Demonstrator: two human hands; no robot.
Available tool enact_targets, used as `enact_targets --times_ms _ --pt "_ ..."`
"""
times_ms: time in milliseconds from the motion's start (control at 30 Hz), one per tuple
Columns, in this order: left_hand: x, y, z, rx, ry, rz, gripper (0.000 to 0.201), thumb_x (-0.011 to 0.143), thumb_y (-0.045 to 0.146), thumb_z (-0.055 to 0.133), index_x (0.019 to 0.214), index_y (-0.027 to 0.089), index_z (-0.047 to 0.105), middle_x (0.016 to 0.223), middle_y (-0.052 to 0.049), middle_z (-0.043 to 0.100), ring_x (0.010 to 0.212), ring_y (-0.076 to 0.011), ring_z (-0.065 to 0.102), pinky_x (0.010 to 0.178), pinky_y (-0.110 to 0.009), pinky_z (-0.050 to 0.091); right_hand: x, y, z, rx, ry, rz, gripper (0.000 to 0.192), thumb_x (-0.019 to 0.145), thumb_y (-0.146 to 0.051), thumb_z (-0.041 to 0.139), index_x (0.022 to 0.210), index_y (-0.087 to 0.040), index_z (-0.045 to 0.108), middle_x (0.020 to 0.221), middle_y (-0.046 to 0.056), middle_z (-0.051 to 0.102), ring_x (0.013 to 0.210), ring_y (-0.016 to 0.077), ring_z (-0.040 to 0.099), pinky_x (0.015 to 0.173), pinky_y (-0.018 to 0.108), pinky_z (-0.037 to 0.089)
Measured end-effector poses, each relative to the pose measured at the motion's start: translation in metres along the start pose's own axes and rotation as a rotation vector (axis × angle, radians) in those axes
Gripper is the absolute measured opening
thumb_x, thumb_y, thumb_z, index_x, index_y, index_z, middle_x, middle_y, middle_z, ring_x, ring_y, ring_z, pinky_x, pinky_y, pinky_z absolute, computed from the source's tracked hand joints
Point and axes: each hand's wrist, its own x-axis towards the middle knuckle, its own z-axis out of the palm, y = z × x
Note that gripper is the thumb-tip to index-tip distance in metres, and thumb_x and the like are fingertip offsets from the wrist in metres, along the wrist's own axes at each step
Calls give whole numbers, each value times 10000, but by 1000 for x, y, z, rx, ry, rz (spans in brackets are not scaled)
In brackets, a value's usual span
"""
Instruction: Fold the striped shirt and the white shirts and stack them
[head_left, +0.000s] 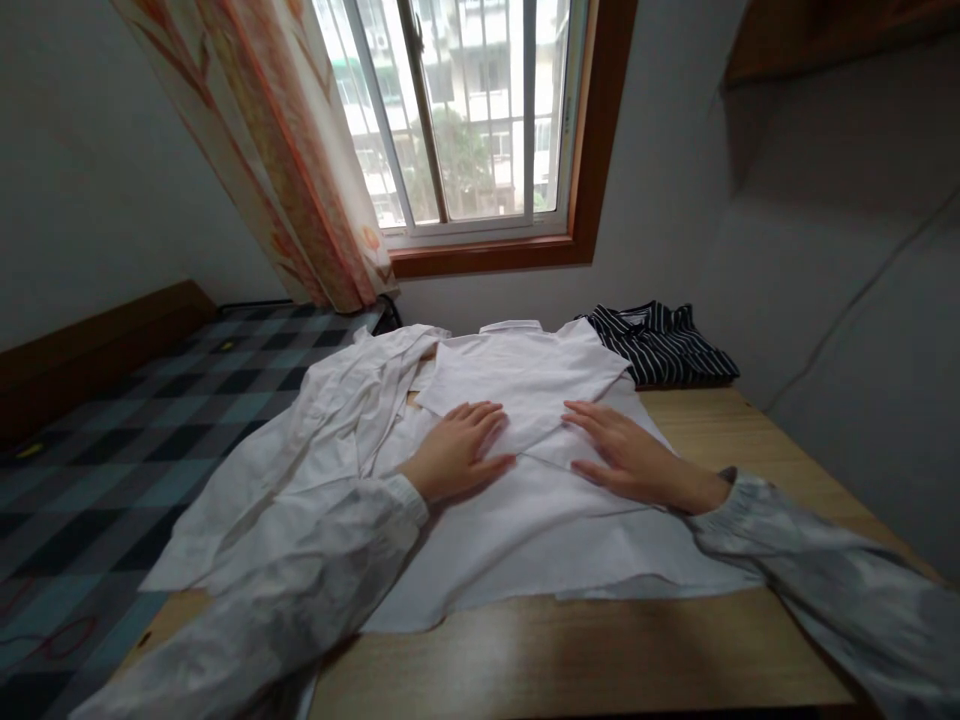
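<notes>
beneath left grip [459, 450] and right grip [628, 455], both flat, holding nothing, the shirt [525, 370] could crease if pressed unevenly.

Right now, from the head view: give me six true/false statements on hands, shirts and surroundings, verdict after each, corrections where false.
1. The left hand and right hand lie palm down on a white shirt. True.
2. The left hand is clenched into a fist. False: it is open, fingers extended.
3. A striped shirt lies at the far right of the table. True.
4. The right hand holds the striped shirt. False: it rests on the white shirt, away from the striped one.
5. A curtain hangs at the left of the window. True.
6. The curtain is plain black. False: it is patterned, cream and orange.
</notes>
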Motion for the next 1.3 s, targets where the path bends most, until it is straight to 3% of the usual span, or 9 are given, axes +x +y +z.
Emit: enact_targets --times_ms 100,200,300,433,500,633,900,1133,1300 --pt "1 -6 24 2 -114 -41 791 1091 731 529 1727 262 487 1843 -134 402 1716 -365 352 1416 -585 218 -4 -4 9 1 -112 11 696 1119 -533 610 1748 -271 468 1830 147 416 1684 372 413 1376 621 360" --pt "-1 -16 29 -40 -163 -78 836 1101 765 468 1786 290 399 1891 -98 289 1757 -349 264 1438 -593 139 -15 0 7 -6 -150 32 714 1138 -548 577 1785 -290 421 1852 123 373 1709 369 370 1396 633 319" --pt "1 -24 22 -129 -169 -98 767 1138 704 414 1766 264 429 1868 -98 350 1743 -333 307 1443 -588 147 -28 5 1 -15 -154 55 715 1142 -546 575 1793 -300 409 1847 125 380 1705 370 379 1389 648 325" --pt "10 -32 15 -154 -2 -164 700 1120 645 489 1639 184 583 1750 -172 538 1615 -347 519 1389 -529 347 -31 8 -10 -32 -133 56 679 1135 -535 600 1759 -303 467 1803 131 466 1659 369 461 1365 646 378" --pt "16 -37 17 -64 63 -205 694 1104 622 528 1618 161 599 1764 -197 511 1633 -371 491 1396 -555 327 -20 9 -16 -47 -67 48 644 1131 -515 608 1729 -298 508 1777 132 506 1642 368 484 1354 635 405" --pt "28 -47 28 49 -47 -288 783 1112 650 483 1718 154 483 1851 -197 355 1738 -402 299 1414 -657 200 18 20 -13 -111 47 45 644 1126 -483 598 1724 -263 504 1812 143 450 1686 368 413 1388 640 336" --pt "38 -71 36 78 -74 -337 867 1099 759 421 1778 220 410 1875 -174 298 1757 -414 237 1396 -696 164 67 64 45 -102 -149 148 779 1136 -637 511 1751 -161 473 1829 206 388 1716 380 350 1395 612 315" --pt "51 -93 37 78 -35 -333 858 1095 760 424 1762 220 436 1864 -183 329 1748 -407 266 1403 -666 157 94 86 52 -74 -128 142 780 1132 -654 500 1770 -207 460 1836 160 387 1723 367 338 1407 589 292" --pt "49 -83 30 105 -36 -356 782 1124 689 414 1737 206 469 1852 -184 361 1738 -394 301 1403 -649 196 95 79 50 -95 -135 182 770 1143 -629 480 1763 -175 461 1832 188 381 1725 373 332 1396 606 305"
